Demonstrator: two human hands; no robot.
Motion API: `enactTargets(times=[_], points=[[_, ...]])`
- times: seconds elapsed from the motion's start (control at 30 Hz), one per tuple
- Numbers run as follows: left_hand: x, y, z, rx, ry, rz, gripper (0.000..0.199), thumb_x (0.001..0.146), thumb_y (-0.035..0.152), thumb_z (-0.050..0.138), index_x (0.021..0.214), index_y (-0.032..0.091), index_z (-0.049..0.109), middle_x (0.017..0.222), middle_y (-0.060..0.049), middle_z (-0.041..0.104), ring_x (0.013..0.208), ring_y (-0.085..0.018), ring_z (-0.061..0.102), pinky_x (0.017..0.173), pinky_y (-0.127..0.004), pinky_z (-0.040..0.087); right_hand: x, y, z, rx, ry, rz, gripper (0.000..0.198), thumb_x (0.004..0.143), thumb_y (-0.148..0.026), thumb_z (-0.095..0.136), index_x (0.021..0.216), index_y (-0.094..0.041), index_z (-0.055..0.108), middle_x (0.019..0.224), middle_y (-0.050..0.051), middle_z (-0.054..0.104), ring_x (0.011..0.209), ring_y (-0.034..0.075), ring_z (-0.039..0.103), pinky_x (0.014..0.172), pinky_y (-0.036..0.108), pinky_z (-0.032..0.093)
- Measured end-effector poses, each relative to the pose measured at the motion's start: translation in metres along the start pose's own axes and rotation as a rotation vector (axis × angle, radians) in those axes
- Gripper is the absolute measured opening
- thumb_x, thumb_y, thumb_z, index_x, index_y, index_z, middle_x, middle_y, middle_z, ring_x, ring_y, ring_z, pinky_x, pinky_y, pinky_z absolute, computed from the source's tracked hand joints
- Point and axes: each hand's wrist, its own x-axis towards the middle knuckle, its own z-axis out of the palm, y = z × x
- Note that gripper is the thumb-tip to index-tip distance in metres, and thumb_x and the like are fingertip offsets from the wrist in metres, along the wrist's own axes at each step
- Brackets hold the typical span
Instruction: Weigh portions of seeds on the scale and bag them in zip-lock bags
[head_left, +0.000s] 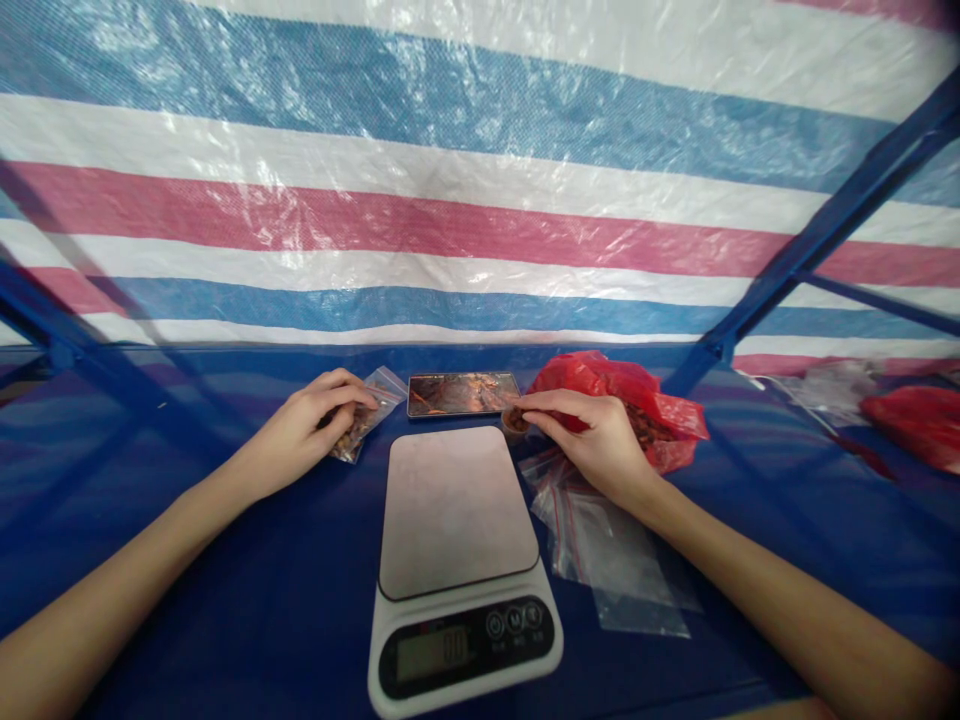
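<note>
On the desk (262,610), the left hand (334,412) holds the filled zip bag (354,442) with curled fingers; it seems light, soft, slippery, better taken by its upper edge. The right hand's (592,435) fingers nearly meet at the small cup (513,434); whether they pinch it, I cannot tell.

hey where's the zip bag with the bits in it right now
In the head view, the zip bag is left of centre, at the left hand, just left of the phone and off the scale's far left corner.

Blue table (285,600), scale (459,510), phone (463,393), red bag (596,375)
</note>
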Motion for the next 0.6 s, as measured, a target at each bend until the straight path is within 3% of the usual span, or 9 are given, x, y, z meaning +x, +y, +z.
enactTargets(times=[0.6], points=[[-0.0011, -0.0011, 0.0007, 0.017, 0.01, 0.022, 0.035, 0.106, 0.031, 0.043, 0.109, 0.02, 0.076, 0.117, -0.007, 0.068, 0.111, -0.023, 0.066, 0.102, -0.036, 0.052, 0.0044, -0.0024, -0.0015, 0.058, 0.037, 0.038, 0.011, 0.096, -0.02, 0.075, 0.107, -0.022, 0.078, 0.104, 0.004, 0.085, 0.096, 0.023, 0.083, 0.091, 0.035, 0.068]])
